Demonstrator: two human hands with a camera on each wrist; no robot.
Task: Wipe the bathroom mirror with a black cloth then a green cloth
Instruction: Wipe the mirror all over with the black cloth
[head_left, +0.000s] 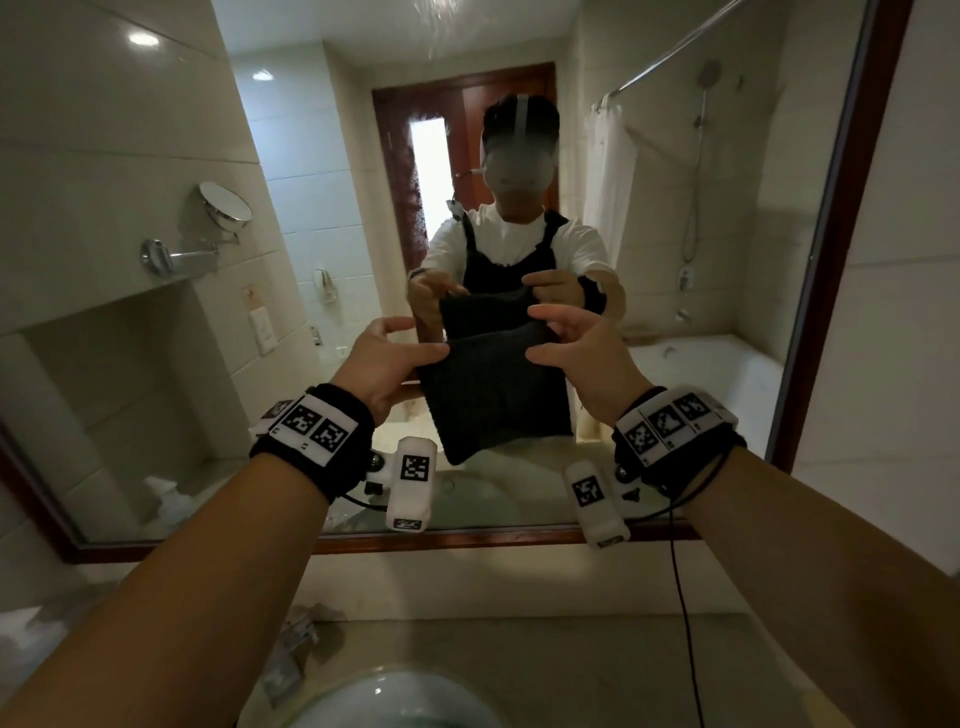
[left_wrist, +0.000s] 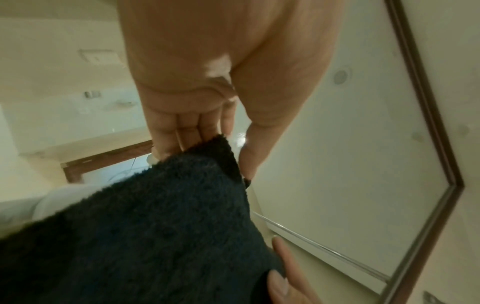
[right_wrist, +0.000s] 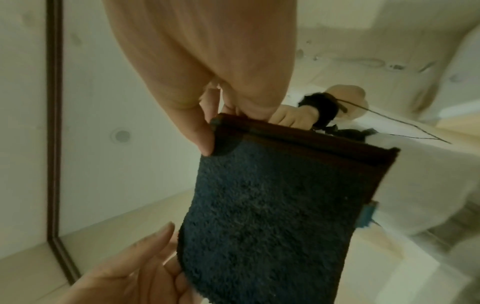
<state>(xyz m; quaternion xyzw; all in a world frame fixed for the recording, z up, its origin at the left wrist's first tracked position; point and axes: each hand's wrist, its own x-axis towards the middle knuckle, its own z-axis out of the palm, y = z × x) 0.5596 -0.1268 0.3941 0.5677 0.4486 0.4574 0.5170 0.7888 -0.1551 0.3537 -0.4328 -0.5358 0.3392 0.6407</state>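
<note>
Bathroom mirror (head_left: 675, 234) is faced; black cloth (head_left: 493, 395) is pinched between left hand (head_left: 387, 358) and right hand (head_left: 582, 343), best flattened against glass beyond fingertips.

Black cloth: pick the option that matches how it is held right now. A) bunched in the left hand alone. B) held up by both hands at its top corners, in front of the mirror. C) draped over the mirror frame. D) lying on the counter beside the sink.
B: the left hand and the right hand each pinch a top corner of the black cloth, which hangs before the mirror.
</note>
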